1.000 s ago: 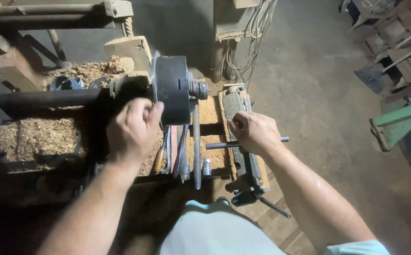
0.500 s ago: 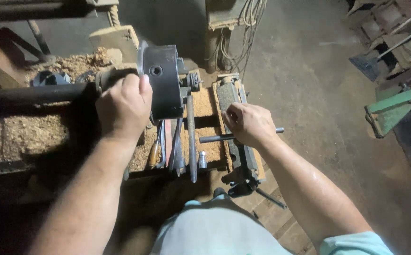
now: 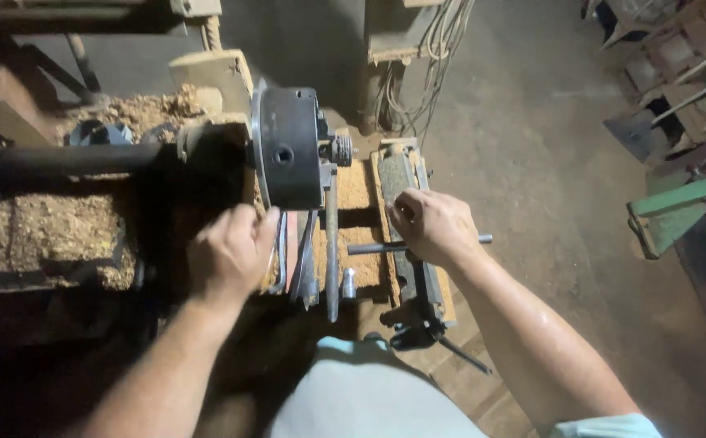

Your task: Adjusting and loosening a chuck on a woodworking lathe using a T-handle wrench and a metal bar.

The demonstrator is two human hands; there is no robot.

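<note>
While the right hand (image 3: 430,227) gripped a thin steel bar (image 3: 373,246) closed-fisted, the left hand (image 3: 231,253) curled loosely below the round dark metal chuck (image 3: 288,150).

Left hand (image 3: 229,253) and right hand (image 3: 430,227), both fisted

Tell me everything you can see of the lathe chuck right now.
The lathe chuck is a dark grey metal drum seen edge-on, with a round key hole in its rim and stepped jaws sticking out of its right face. It sits on the spindle above the wood shavings. No hand touches it: the left hand is just below it, and the right hand grips a thin steel bar.
</note>
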